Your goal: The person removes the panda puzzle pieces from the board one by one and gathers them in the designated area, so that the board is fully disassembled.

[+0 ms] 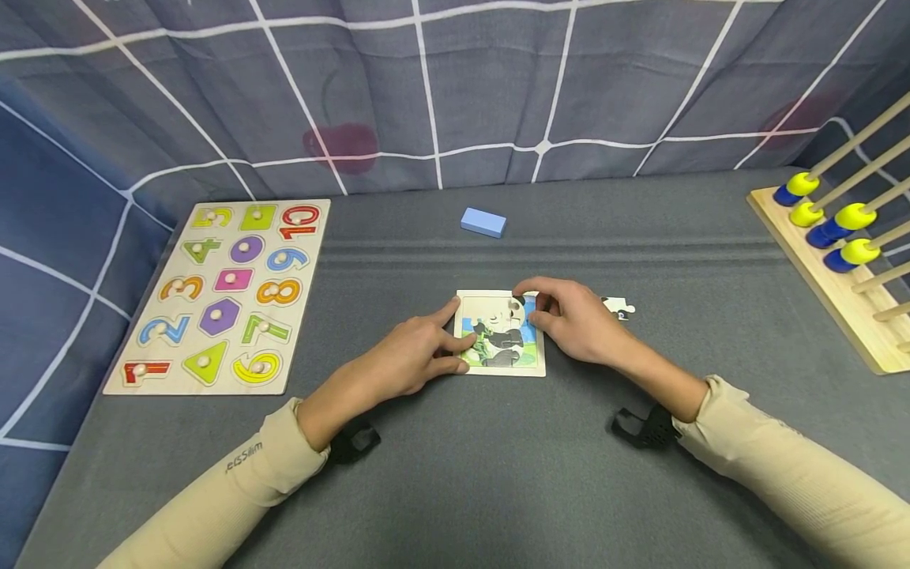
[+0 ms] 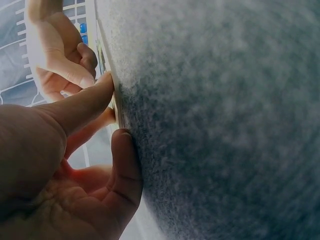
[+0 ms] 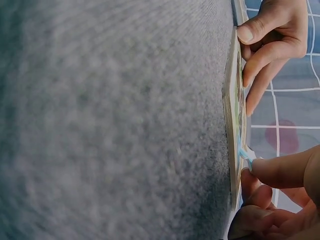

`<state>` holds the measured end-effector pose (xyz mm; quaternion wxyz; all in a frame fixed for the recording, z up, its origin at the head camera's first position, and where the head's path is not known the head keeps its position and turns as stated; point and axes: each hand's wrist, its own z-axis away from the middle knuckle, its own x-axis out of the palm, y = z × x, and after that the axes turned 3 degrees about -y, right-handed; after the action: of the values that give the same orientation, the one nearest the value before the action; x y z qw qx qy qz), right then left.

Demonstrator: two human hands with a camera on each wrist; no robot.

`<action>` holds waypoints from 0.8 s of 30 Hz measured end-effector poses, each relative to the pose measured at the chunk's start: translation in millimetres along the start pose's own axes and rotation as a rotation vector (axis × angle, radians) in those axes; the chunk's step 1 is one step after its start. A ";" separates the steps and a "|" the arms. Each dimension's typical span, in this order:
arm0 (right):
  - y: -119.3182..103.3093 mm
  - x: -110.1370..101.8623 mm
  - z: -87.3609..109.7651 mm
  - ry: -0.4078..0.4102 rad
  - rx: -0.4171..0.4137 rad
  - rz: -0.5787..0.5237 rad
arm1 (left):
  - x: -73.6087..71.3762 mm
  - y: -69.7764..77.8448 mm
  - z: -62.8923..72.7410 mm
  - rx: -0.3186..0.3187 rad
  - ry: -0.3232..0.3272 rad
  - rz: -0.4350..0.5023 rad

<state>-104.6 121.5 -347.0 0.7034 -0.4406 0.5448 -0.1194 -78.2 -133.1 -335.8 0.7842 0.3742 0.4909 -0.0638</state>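
Note:
A small square panda jigsaw puzzle [image 1: 501,372] in a pale wooden frame lies on the table between both hands. My left hand [image 1: 408,348] rests on its left side, with the index finger extended to the upper left corner and the thumb near the lower left one. The right hand [image 1: 579,320] pinches a puzzle piece [image 3: 245,154] with a light blue edge between thumb and finger, tilted over the puzzle's upper right part; the fingers hide most of it. Just beyond the right hand lies a loose black-and-white puzzle piece [image 1: 620,307], partly covered by that hand.
A blue block [image 1: 483,222] lies behind the puzzle. At the left is a wooden number-and-shape board [image 1: 295,371] with knobbed pieces. A wooden bead stacker [image 1: 817,261] with yellow and blue beads stands at the right. A checked curtain [image 1: 490,87] hangs along the back.

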 end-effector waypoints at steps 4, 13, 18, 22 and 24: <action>0.1 -0.3 -0.4 0.006 0.005 -0.005 | 0.0 -0.4 0.1 -0.002 0.001 -0.003; 0.7 -4.2 3.0 0.037 0.009 -0.047 | 0.9 -1.2 -0.9 -0.001 -0.001 -0.007; 2.8 -8.2 5.8 0.040 0.021 -0.053 | 1.1 -1.1 -0.7 0.008 -0.003 -0.009; 3.1 -13.8 8.4 0.062 0.029 -0.040 | 1.1 -0.6 -0.3 0.015 0.006 -0.008; 3.7 -16.9 10.2 0.071 0.030 -0.042 | 1.1 -0.3 0.4 0.018 0.011 -0.006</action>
<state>-103.3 139.5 -338.4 0.6874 -0.4371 0.5581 -0.1579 -77.6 -133.3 -336.8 0.7779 0.3800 0.4957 -0.0688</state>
